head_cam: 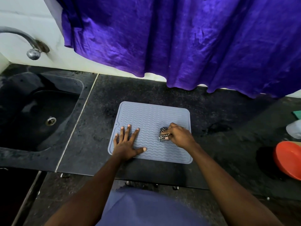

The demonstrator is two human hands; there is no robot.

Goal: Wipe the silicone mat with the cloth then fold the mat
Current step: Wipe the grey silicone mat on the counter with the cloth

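Mat (151, 118) lies flat on the counter (219, 111), right of the sink (40, 111). Left hand (126, 142) presses open on it; right hand (179, 136) grips the bunched cloth (162, 134). Bowl (288, 159) sits far right; curtain (179, 38) hangs behind.

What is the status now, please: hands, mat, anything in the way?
Left hand flat on mat, open. Right hand grip shut on cloth, pressed to mat. Mat flat, unfolded. Nothing in the way; red bowl far right.
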